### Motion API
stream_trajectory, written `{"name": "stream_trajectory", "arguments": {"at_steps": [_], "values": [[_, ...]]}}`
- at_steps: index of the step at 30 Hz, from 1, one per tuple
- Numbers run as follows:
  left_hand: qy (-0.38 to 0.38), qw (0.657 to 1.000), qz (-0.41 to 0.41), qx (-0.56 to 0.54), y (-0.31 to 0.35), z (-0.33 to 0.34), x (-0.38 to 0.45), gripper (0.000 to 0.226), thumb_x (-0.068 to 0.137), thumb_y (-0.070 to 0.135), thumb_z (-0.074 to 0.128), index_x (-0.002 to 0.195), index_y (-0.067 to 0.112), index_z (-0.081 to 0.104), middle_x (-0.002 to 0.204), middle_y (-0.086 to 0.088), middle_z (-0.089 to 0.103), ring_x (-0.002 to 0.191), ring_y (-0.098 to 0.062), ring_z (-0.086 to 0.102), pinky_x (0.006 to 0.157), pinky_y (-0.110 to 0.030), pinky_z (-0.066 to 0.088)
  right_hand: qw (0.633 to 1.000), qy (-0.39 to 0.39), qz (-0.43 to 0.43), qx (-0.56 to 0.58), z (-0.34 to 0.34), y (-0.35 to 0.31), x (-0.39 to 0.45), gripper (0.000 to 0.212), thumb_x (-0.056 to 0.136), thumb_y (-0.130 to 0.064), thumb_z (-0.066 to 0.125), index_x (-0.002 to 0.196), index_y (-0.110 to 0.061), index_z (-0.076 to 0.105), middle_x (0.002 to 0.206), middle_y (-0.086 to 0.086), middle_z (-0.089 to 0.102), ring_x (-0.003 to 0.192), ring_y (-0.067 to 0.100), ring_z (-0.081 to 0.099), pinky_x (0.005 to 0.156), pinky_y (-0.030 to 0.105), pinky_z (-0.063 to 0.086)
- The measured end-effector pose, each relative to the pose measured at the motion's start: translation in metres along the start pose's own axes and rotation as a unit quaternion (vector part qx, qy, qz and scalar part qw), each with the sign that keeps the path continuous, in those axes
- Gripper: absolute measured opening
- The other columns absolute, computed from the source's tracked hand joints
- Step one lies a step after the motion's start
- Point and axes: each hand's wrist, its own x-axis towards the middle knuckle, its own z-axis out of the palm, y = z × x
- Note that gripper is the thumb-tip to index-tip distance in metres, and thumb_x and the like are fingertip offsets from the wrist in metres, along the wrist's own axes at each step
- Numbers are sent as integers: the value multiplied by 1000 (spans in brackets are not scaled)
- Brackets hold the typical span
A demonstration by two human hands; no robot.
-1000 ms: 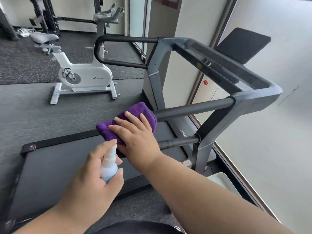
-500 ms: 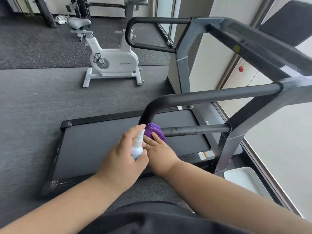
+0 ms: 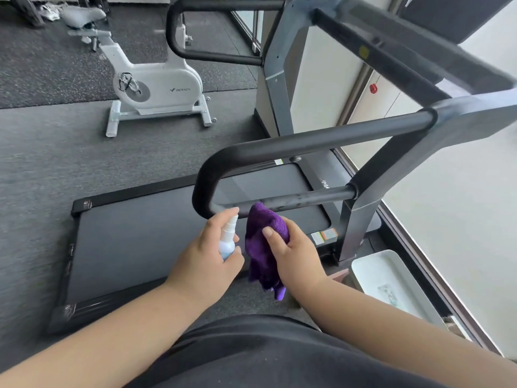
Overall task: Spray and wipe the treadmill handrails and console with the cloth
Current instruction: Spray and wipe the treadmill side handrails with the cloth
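Observation:
My left hand [image 3: 205, 254] grips a small white spray bottle [image 3: 228, 238], nozzle up, just below the bend of the near black handrail [image 3: 307, 145]. My right hand [image 3: 293, 254] holds a bunched purple cloth [image 3: 263, 242]; its top touches the lower bar [image 3: 302, 198] of that handrail and its tail hangs down. The far handrail [image 3: 179, 32] loops at the top. The grey console frame [image 3: 419, 49] runs across the upper right, with a dark panel [image 3: 453, 18] behind it.
The treadmill belt [image 3: 140, 236] lies below the hands. A white exercise bike [image 3: 151, 85] stands on the grey floor at the back left. A white tray [image 3: 391, 284] sits on the floor at the right, by the window wall.
My right hand slid the cloth off the handrail's end bend down to the lower bar, and the cloth now hangs loose. My left hand followed with the bottle. The view dipped and shifted.

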Motion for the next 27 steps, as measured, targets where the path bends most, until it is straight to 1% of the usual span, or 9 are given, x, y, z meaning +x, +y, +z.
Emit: {"name": "stream_trajectory", "arguments": {"at_steps": [6, 9, 13, 16, 19, 21, 23, 25, 27], "values": [[-21, 1000, 14, 6, 36, 46, 29, 71, 85, 19, 67, 121, 63, 23, 110, 18, 60, 94, -11, 61, 84, -34, 51, 997, 55, 27, 46, -54, 14, 18, 14, 99, -47, 48, 97, -42, 61, 84, -23, 69, 80, -4, 64, 73, 20, 47], [-20, 1000, 16, -3, 53, 68, 46, 69, 86, 20, 69, 122, 61, 27, 107, 23, 58, 94, -3, 59, 83, -28, 50, 994, 85, 39, 62, -85, 24, 34, 18, 99, -49, 46, 95, -41, 61, 84, -17, 69, 81, -2, 64, 76, 22, 48], [-8, 1000, 17, -12, 72, 92, 63, 68, 87, 20, 70, 127, 58, 30, 103, 24, 57, 97, 10, 52, 74, -2, 37, 987, 151, 13, 53, -133, 25, 64, 16, 101, -42, 44, 95, -38, 58, 88, -17, 66, 82, -9, 60, 65, 6, 40], [1, 1000, 2, -15, 82, 107, 72, 66, 88, 21, 68, 124, 61, 29, 105, 26, 57, 100, 11, 50, 78, -13, 43, 985, 165, -47, 22, -170, 26, 98, 11, 102, -35, 47, 107, -41, 54, 93, -22, 64, 85, -18, 56, 68, 2, 39], [16, 999, -27, -12, 91, 117, 81, 67, 88, 22, 66, 125, 62, 28, 107, 26, 56, 99, 9, 50, 80, -23, 47, 983, 122, -117, -65, -192, 35, 137, 20, 99, -35, 48, 113, -47, 55, 103, -23, 64, 100, -9, 57, 85, 12, 43], [32, 998, -48, -11, 95, 123, 86, 66, 88, 22, 65, 124, 63, 28, 105, 26, 57, 97, 8, 51, 77, -24, 47, 972, 45, -155, -171, -194, 52, 163, 34, 97, -43, 43, 125, -31, 59, 120, -8, 64, 116, 11, 55, 102, 31, 42], [51, 997, -64, -5, 99, 129, 88, 66, 88, 21, 66, 125, 62, 29, 104, 26, 57, 95, 7, 53, 76, -24, 47, 933, -36, -176, -311, -187, 73, 180, 56, 95, -55, 32, 131, -21, 59, 132, 3, 60, 130, 27, 45, 114, 41, 30], [63, 995, -79, -1, 101, 132, 86, 66, 87, 21, 66, 126, 61, 29, 106, 24, 58, 94, 5, 54, 76, -26, 49, 895, -55, -201, -395, -179, 89, 185, 61, 95, -58, 28, 130, -19, 61, 136, 5, 59, 135, 33, 41, 117, 45, 24], [71, 993, -98, 0, 103, 135, 83, 67, 88, 22, 65, 125, 62, 28, 107, 23, 59, 92, 3, 55, 75, -29, 52, 886, -47, -215, -408, -176, 97, 184, 58, 97, -56, 29, 132, -21, 59, 139, 6, 56, 137, 32, 39, 118, 49, 23]]}}
